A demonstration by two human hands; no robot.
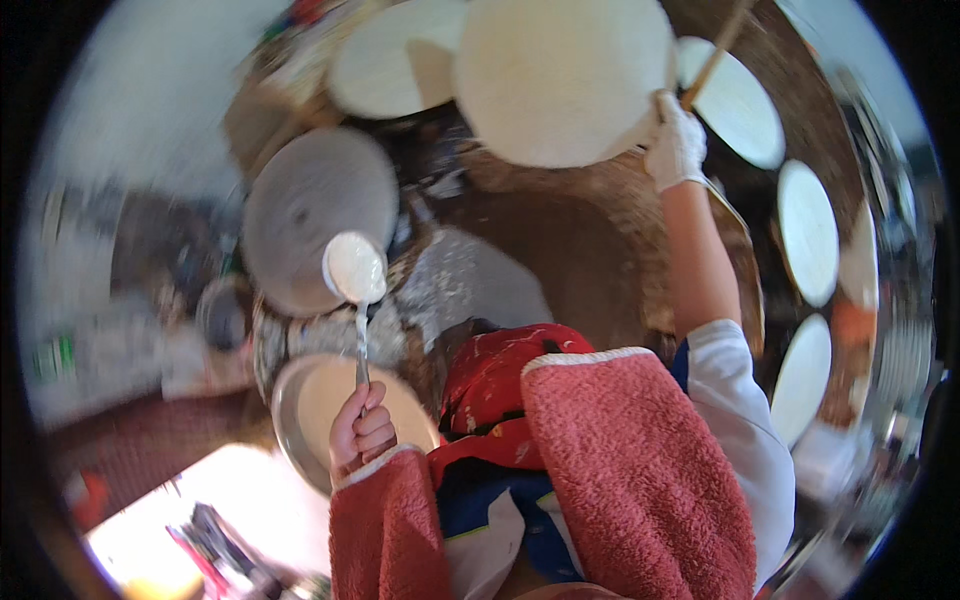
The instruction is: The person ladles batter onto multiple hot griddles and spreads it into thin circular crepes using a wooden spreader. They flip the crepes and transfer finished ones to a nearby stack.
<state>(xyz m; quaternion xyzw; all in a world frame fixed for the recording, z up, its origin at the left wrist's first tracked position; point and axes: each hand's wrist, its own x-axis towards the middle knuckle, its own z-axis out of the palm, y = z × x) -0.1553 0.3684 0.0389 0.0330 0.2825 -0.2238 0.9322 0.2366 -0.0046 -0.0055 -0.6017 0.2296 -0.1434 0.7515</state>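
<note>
Holding ladle (362, 325) w/ L fingers (376, 422)

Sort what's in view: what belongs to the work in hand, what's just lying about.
Apparently in use:
left hand, gripping a filled ladle
basin of pale liquid
grey round plate
gloved right hand, at the edge of a large pale disc
wooden stick; grip unclear

Seemingly lying about:
dark round container, left
stacked white items, right

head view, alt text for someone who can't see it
A person's left hand holds a ladle of pale batter near a round gray plate and a basin. The white-gloved right hand is at the edge of a large pale disc, with smaller discs nearby.
</note>
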